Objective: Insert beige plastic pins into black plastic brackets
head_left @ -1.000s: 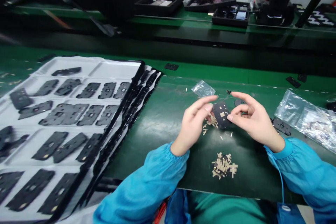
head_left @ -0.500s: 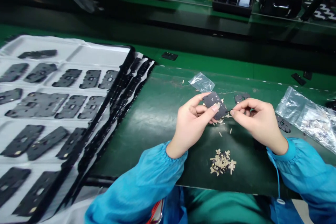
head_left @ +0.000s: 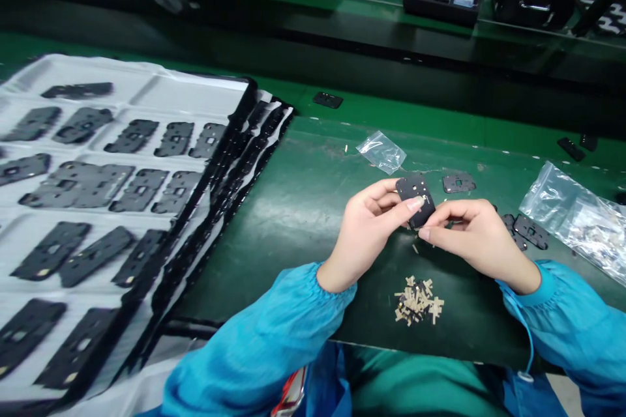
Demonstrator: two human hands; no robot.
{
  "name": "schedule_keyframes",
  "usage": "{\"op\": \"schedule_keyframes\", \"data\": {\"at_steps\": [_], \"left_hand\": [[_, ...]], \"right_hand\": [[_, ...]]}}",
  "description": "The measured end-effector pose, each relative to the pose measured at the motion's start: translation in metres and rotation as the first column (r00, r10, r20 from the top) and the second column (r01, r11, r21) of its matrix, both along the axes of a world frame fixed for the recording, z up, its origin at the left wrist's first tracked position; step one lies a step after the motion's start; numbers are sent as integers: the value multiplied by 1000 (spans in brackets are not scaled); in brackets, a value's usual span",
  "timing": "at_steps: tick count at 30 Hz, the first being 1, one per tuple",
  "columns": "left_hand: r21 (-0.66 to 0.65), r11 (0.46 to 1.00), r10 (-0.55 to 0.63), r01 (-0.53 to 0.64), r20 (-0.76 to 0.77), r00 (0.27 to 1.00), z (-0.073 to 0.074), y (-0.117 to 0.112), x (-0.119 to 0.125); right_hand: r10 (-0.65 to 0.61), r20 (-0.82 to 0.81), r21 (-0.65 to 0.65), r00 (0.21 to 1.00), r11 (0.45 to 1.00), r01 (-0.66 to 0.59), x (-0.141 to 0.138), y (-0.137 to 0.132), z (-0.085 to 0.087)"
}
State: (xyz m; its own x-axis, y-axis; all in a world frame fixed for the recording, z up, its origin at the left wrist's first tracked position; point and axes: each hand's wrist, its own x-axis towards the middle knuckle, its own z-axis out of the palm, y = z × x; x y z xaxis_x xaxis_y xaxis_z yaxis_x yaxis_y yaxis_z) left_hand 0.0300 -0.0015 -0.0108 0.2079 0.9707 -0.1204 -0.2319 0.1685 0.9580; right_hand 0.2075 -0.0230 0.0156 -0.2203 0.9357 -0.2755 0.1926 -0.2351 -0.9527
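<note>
My left hand (head_left: 374,228) grips a flat black plastic plate (head_left: 415,192) with small holes and cut-outs, thumb on its face and fingers behind. At the plate's lower right edge is my right hand (head_left: 464,231), its thumb and forefinger pinched together; whatever is between the tips is too small to make out. Below both hands lies a pile of small beige and dark pieces (head_left: 418,301) on the green table (head_left: 264,228). A few loose beige bits lie under the held plate, partly hidden by my hands. Another black plate (head_left: 458,182) rests just beyond my right hand.
On the left stand stacked white trays (head_left: 161,88) holding many black plates. A small clear bag (head_left: 381,151) lies behind my hands, a larger clear bag (head_left: 577,215) at the right. More black plates (head_left: 531,231) sit by my right wrist. Black bins (head_left: 443,3) stand at the back.
My right hand has come in from the right of the plate to its lower edge. The held plate is turned more upright. The whole view has shifted slightly.
</note>
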Motion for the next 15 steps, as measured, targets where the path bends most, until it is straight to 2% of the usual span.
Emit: {"op": "schedule_keyframes", "data": {"at_steps": [3,5,7,9,10,12,15], "left_hand": [[13,994,-112,112,-41,993,0,0,0],[45,992,-113,117,-92,989,0,2,-2],[74,986,-135,148,-150,979,0,5,-4],[78,961,-238,264,-250,939,2,5,-7],[71,943,-291,326,-301,908,3,5,-7],[49,925,-337,378,-356,872,6,4,-8],[-13,953,-296,302,-245,923,8,2,-8]], "right_hand": [[61,-16,-11,998,998,-61,0,-1,-1],[81,6,12,997,997,-81,6,3,1],[-19,65,132,998,991,10,14,8,5],[-174,105,298,979,945,136,22,12,11],[-206,113,347,972,925,155,25,14,13],[-156,134,344,979,934,102,26,15,15],[-77,97,256,992,965,49,22,13,12]]}}
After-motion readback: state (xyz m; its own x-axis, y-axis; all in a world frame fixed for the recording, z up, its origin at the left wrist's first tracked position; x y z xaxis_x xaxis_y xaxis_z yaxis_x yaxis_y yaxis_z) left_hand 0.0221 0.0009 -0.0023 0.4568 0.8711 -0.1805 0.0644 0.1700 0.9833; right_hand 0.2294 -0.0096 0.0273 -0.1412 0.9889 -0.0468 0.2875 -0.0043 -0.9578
